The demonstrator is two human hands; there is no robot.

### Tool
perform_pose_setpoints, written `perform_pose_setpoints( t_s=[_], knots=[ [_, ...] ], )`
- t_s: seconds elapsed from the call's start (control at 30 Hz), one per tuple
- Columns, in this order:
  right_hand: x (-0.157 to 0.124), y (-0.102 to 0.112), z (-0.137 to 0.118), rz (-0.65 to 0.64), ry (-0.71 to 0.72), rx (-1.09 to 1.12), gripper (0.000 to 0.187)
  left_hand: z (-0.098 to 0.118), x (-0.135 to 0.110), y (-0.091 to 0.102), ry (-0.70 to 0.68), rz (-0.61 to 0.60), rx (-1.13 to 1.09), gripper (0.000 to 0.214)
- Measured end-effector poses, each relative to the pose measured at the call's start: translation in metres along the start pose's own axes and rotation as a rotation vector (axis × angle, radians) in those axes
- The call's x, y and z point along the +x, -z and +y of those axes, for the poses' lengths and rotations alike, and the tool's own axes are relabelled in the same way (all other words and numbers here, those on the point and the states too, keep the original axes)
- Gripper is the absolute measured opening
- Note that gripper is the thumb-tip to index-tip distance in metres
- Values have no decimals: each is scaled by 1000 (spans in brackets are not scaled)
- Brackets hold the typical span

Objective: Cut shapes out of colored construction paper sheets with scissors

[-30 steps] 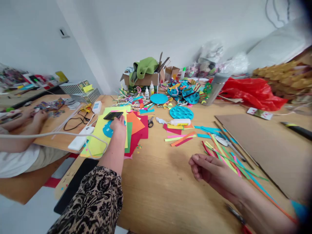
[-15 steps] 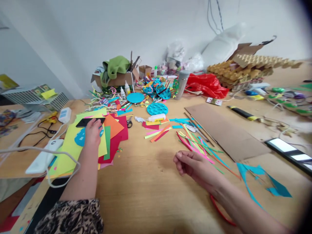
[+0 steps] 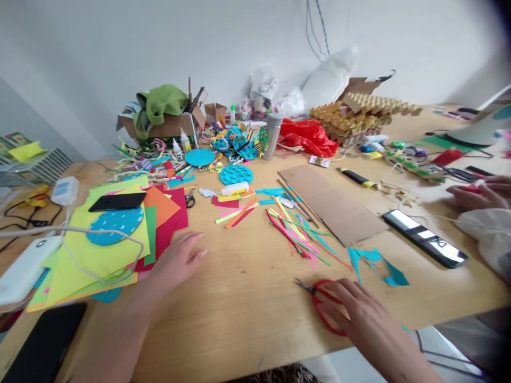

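Observation:
My left hand (image 3: 175,260) lies flat on the wooden table (image 3: 247,298) with its fingers stretched out, touching the near edge of a stack of coloured paper (image 3: 99,255). It holds nothing. A black phone (image 3: 117,201) and a blue dotted paper circle (image 3: 115,225) rest on that stack, apart from the hand. Near the table's front edge my right hand (image 3: 353,311) rests palm down, fingers apart, over the handles of red scissors (image 3: 319,303). The blades point left, away from the hand.
Coloured paper strips (image 3: 295,229), a glue bottle (image 3: 235,188), a cardboard sheet (image 3: 331,205) and blue scraps (image 3: 377,263) lie mid-table. A lit phone (image 3: 423,236) and another person's hand (image 3: 479,194) are at the right. A white cable (image 3: 80,231) crosses the paper stack.
The view has swung right. My left hand let go of the black phone and drew back to the table. My right hand uncurled and dropped onto the red scissors.

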State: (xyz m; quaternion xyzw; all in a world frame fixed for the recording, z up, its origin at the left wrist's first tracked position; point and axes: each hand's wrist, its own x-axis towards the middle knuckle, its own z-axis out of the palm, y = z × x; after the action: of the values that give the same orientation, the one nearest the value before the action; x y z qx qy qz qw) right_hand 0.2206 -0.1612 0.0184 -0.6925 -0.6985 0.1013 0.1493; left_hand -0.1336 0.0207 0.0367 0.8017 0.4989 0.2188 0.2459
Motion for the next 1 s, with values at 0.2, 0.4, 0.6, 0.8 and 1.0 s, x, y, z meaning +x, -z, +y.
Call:
perform_pose_setpoints(
  t_s=[0.2,0.4,0.6,0.8,1.0],
  knots=[
    [-22,-14,5,84,43,-4,27,15,15,-17,-82,-86,176,34],
    [-12,-27,-12,90,83,92,25,28,62,-54,-238,-67,210,35],
    [11,-32,-45,-7,289,123,20,34,90,-81,-277,-130,388,35],
    [22,-36,-51,-70,322,124,16,25,71,-64,-319,-178,374,41],
    [26,-34,-53,-102,366,95,16,19,23,-52,-370,-224,265,39]
  ],
)
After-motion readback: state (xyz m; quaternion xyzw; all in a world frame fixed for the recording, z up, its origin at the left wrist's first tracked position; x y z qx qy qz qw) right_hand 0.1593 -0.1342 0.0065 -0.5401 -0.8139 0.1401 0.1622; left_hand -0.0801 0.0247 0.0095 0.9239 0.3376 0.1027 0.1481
